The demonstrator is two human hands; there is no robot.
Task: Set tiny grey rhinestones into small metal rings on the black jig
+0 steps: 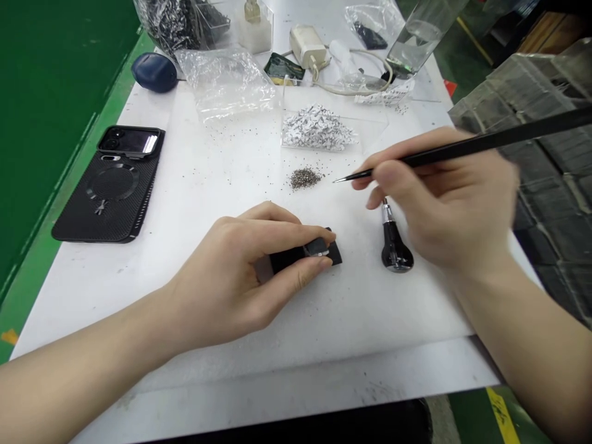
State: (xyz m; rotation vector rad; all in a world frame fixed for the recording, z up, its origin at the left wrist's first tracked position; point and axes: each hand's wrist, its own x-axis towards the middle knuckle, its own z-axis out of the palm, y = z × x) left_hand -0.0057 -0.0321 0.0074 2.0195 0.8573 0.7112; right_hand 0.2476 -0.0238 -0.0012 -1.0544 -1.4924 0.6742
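Observation:
My left hand [250,265] rests on the white table, its thumb and index finger closed round a small dark part [317,247]. That part sits on a flat black block [337,254], mostly covered by the hand. In my right hand [444,197] is a pair of black tweezers [444,150], pinched between thumb and fingers with the silvery tip pointing left. Just left of the tip lies a heap of tiny brownish metal pieces [305,177]. Below the right hand a screwdriver with a bulbous black handle [396,250] lies on the table, its shaft partly hidden by the fingers.
A clear tray [283,139] of small white pieces stands behind the heap. At the left lie a black phone [108,185] and a dark blue rounded object [154,72]. Plastic bags [226,80], a white charger [308,46] with cable and a clear container [423,37] line the back.

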